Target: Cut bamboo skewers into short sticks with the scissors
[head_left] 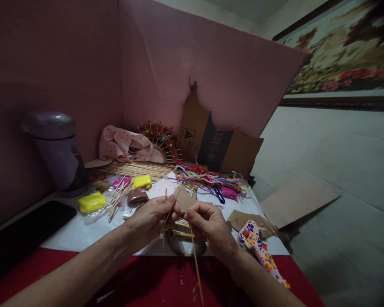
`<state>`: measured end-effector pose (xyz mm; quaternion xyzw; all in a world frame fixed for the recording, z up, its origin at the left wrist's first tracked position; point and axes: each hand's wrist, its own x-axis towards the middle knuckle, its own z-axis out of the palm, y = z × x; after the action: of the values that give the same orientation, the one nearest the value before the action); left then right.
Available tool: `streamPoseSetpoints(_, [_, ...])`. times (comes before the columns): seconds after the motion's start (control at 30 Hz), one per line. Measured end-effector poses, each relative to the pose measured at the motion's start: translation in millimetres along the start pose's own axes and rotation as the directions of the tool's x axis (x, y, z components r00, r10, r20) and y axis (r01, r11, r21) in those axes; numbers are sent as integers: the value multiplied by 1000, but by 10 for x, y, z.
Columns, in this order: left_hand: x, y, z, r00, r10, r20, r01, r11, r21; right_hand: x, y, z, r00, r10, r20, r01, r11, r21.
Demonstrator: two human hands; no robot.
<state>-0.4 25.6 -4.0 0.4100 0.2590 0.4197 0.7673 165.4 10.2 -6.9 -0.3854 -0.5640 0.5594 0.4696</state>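
Observation:
My left hand (pixel 155 213) pinches a few short thin wooden sticks (pixel 164 239) between thumb and fingers. Close beside it, my right hand (pixel 213 228) is closed on a longer thin wooden stick (pixel 196 266), which slants down toward the front edge. The two sets of fingertips are almost touching. Under the hands lies a tool with dark and gold-coloured loops (pixel 187 255), which look like scissors handles; the hands cover the rest. Just behind the fingertips is a small piece of brown cardboard (pixel 183 200).
Yellow clay packs (pixel 92 202), loose sticks (pixel 118 198) and a black phone-like slab (pixel 32 232) lie left, near a purple tumbler (pixel 56 149). Colourful pipe cleaners (pixel 208 174) and torn cardboard (pixel 211 140) are behind. Flowered fabric (pixel 259 247) lies right.

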Motion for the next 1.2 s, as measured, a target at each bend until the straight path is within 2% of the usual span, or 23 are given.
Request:
streamPoseSetpoints(0.07, [-2,-12,6,999,-36,18,37,998,-51,6,13,15,1000,-4,0,4,1000,6])
streamPoseSetpoints(0.17, [-10,6,6,992,-125,24,127,988,-89,-37,-30,22,990,-128,-64,124,991,-53])
streamPoseSetpoints(0.23, [-18,30,11,987,-162,1,162,983,-86,-116,-95,11,951,-281,-132,268,957,-109])
streamPoseSetpoints(0.27, [-24,39,18,986,-169,-15,167,983,-81,-166,-130,0,902,-396,-173,371,915,-161])
streamPoseSetpoints(0.3, [-30,45,30,984,-173,-30,170,983,-73,-217,-162,-14,827,-528,-195,479,842,-246])
streamPoseSetpoints(0.33, [-37,46,44,983,-180,-40,177,982,-62,-262,-187,-28,705,-681,-198,589,718,-372])
streamPoseSetpoints(0.37, [-44,40,59,981,-189,-44,187,981,-51,-296,-203,-41,579,-811,-80,675,532,-512])
streamPoseSetpoints(0.4, [-50,28,75,979,-199,-36,198,979,-41,-315,-206,-50,482,-872,82,704,329,-630])
streamPoseSetpoints(0.43, [-54,12,88,979,-203,-20,203,979,-36,-317,-198,-53,417,-882,221,704,159,-693])
streamPoseSetpoints(0.5, [-57,-25,105,981,-195,4,195,980,-44,-277,-151,-39,316,-815,486,765,-84,-639])
streamPoseSetpoints(0.53, [-55,-39,108,983,-186,-2,185,981,-56,-244,-119,-24,278,-742,610,797,-176,-578])
streamPoseSetpoints(0.57, [-52,-49,109,983,-181,-23,179,981,-73,-212,-88,-6,261,-704,660,807,-216,-549])
streamPoseSetpoints(0.7, [-42,-44,104,975,-177,-136,157,976,-151,-162,-18,62,289,-607,740,780,-299,-550])
streamPoseSetpoints(0.8, [-39,-62,104,982,-135,-135,110,978,-175,-182,-14,97,307,-587,749,741,-346,-575])
streamPoseSetpoints(0.87, [-39,-100,101,985,-117,-125,94,979,-178,-177,-6,117,324,-566,758,746,-341,-573])
streamPoseSetpoints(1.0, [-36,-139,82,989,-113,-98,100,986,-132,-129,36,129,353,-602,716,788,-222,-575])
streamPoseSetpoints(1.1, [-34,-78,69,990,-27,-141,13,995,-97,-132,50,103,374,-700,609,794,-98,-600])
streamPoseSetpoints(1.13, [-34,-48,67,988,8,-151,-22,996,-90,-143,49,91,401,-727,557,783,-44,-620])
streamPoseSetpoints(1.2, [-35,2,65,986,61,-152,-74,994,-78,-166,47,70,510,-744,431,719,94,-689])
